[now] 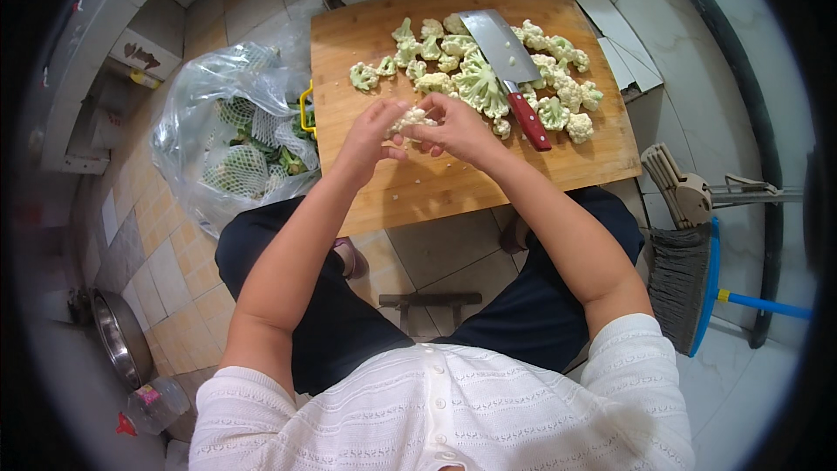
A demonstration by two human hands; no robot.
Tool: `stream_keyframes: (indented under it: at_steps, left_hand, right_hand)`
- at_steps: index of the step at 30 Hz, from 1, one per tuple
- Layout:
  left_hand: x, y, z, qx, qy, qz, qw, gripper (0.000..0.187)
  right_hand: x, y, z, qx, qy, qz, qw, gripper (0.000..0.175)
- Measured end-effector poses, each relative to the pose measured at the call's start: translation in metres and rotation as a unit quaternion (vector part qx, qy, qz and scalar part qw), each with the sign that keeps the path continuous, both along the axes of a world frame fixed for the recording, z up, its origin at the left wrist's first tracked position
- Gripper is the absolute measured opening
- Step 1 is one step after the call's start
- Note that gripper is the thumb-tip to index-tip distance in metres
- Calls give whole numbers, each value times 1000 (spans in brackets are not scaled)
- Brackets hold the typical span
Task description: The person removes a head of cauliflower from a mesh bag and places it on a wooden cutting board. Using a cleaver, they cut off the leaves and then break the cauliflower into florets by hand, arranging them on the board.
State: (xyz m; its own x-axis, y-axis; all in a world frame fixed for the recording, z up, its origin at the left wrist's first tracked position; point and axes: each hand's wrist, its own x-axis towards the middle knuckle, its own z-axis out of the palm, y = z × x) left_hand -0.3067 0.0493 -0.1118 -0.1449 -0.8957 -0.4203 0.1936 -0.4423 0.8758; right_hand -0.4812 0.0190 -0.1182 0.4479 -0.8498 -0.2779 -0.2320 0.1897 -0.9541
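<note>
Between my two hands is a cauliflower floret (413, 119), held just above the wooden cutting board (386, 190). My left hand (376, 134) grips its left side, and my right hand (451, 127) has thumb and fingers on its right side. Beyond my hands, several cut cauliflower florets (428, 46) are spread over the far and right parts of the board. A larger cauliflower piece (480, 85) lies stem side up among them. The cleaver (500, 46) rests across the florets, its red riveted handle (529, 121) pointing back towards me.
Left of the board, a clear plastic bag (189, 124) contains green leaves and white foam netting (239, 170). A yellow handle (306, 108) shows at the board's left edge. On the right are a blue broom (683, 288) and a folded mop head (677, 186). A metal basin (121, 337) and plastic bottle (157, 405) stand lower left.
</note>
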Motion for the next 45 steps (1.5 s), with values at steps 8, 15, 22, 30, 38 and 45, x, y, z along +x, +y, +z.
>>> stream_keyframes:
  at_steps: [8, 15, 22, 30, 38, 45]
  left_hand:
    - [-4, 4, -18, -45, -66, -21, 997, 24]
    - [-18, 10, -13, -46, 41, 37, 997, 22]
    - [-11, 5, -26, 88, 200, 78, 973, 19]
    - [-10, 3, -21, 195, 282, 83, 936, 23]
    - [0, 3, -19, 153, 316, 76, 933, 22]
    - [-8, 1, -15, 46, 65, 81, 994, 22]
  right_hand:
    - [4, 6, 8, -261, 123, 18, 957, 38]
    - [2, 6, 4, 59, -109, -5, 992, 20]
    - [5, 4, -11, 171, -239, -20, 956, 13]
    - [-2, 2, -15, 268, -332, -23, 904, 10]
    - [-1, 1, 3, 275, -366, -14, 889, 15]
    - [6, 1, -10, 148, -179, -80, 969, 19]
